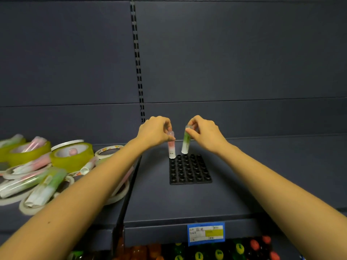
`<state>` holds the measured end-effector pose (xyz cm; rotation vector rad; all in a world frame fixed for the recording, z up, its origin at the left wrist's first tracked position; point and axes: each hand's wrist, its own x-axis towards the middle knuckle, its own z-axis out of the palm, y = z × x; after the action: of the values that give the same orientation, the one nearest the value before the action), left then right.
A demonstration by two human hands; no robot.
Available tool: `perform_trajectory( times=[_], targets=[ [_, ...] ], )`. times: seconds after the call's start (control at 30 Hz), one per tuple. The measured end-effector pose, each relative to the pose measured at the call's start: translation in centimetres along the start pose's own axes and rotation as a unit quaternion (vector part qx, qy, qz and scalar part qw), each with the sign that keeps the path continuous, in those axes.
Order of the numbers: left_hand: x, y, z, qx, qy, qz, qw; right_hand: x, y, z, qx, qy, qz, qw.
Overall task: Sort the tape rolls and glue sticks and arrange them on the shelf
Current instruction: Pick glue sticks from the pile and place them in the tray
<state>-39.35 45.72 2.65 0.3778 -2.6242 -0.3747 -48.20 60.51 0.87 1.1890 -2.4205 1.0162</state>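
We see two bare arms reaching over a dark shelf [244,175] toward a black socket tray [190,170] at its centre. At the tray's eleven o'clock corner, the left hand [154,132] pinches the cap end of a pink glue stick [171,149], which stands upright with its base at a corner socket. At twelve o'clock, the right hand [204,134] pinches the top of a green glue stick [185,143], tilted, with its base just above the back row. We cannot tell whether it touches. At nine o'clock from the tray lie heaped tape rolls [71,154] and loose glue sticks [47,186]. We judge the sticks light, rigid and smooth, perhaps slick in their wrap. A fingertip pinch near the cap suits them, leaving the base free to find its socket
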Motion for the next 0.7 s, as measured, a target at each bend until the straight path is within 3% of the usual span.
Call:
perform_trajectory(
  times=[0.47, 0.7],
  targets=[
    [-0.2, 0.7, 1.2, 0.029, 0.022, -0.024, 0.999, 1.4, 0.1, 1.6, -0.018, -0.058, -0.044, 0.997],
    [-0.6, 1.1, 0.2, -0.002, -0.027, -0.058, 0.998, 1.8, -0.3, 1.4, -0.122, -0.036, -0.084, 0.988]
  ],
)
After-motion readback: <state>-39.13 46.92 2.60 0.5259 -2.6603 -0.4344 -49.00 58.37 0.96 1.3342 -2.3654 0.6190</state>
